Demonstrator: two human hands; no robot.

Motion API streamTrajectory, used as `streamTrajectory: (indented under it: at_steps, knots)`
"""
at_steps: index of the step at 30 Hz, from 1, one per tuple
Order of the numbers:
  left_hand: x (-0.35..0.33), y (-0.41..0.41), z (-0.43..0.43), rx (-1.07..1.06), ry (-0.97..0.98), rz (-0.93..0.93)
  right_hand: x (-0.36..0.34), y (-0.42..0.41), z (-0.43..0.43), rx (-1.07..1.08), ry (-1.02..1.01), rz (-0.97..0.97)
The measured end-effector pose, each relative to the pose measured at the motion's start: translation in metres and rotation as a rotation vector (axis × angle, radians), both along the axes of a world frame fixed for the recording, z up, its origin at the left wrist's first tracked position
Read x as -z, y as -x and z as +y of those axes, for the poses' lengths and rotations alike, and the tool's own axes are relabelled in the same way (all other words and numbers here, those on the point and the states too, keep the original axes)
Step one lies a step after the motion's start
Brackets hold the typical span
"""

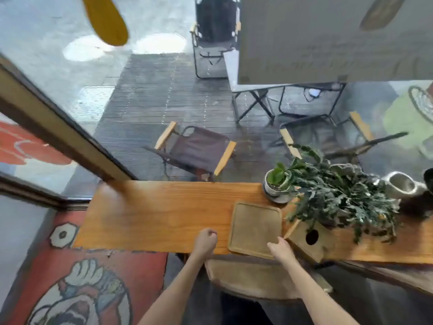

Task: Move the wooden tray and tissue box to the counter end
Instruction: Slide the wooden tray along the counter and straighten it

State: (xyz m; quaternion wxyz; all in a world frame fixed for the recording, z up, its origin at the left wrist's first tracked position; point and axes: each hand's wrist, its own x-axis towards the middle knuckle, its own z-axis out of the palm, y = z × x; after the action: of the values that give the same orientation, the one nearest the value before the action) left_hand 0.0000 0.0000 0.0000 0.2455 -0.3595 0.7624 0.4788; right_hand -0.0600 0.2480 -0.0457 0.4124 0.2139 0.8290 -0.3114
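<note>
A square wooden tray (254,227) with rounded corners lies flat on the orange wooden counter (152,214), near its front edge. Just right of it stands a wooden tissue box (304,240) with a round dark hole in its side, tilted with one corner toward me. My right hand (281,250) rests between the two, with fingertips touching the tray's right rim and the box's left corner; whether it grips either is unclear. My left hand (205,241) hovers as a loose fist over the counter, a little left of the tray, holding nothing.
A small potted plant (277,184) on a saucer and a large leafy plant (339,195) stand behind and right of the tray. A metal vessel (400,185) sits farther right. A stool seat (255,277) is under the counter edge. Glass window lies beyond the counter.
</note>
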Motion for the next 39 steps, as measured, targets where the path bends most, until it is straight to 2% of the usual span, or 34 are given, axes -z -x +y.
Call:
streamTrajectory:
  at_steps: [3, 5, 12, 16, 20, 26, 33, 39]
  knots:
    - [0.029, 0.028, 0.002, 0.139, 0.076, -0.123, 0.011, 0.01, -0.01, 0.148, -0.021, -0.025]
    - [0.041, 0.039, 0.009, 0.177, 0.054, -0.186, 0.013, 0.011, -0.016, 0.234, -0.037, -0.033]
    - [0.089, 0.055, 0.033, 0.135, -0.17, -0.316, 0.035, 0.008, -0.023, 0.422, -0.075, 0.033]
    - [0.077, 0.054, 0.011, 0.205, -0.064, -0.31, 0.041, 0.011, -0.04, 0.422, -0.026, -0.006]
    - [0.073, 0.051, -0.053, 0.23, -0.014, -0.345, 0.04, 0.013, -0.089, 0.325, 0.086, -0.077]
    - [0.055, 0.024, -0.181, 0.073, 0.024, -0.342, 0.038, -0.003, -0.212, 0.155, 0.217, -0.065]
    - [0.07, -0.034, -0.328, -0.045, 0.03, -0.277, 0.04, -0.022, -0.359, 0.022, 0.255, 0.013]
    - [0.085, -0.059, -0.403, -0.096, 0.051, -0.165, 0.044, -0.034, -0.434, -0.012, 0.239, 0.114]
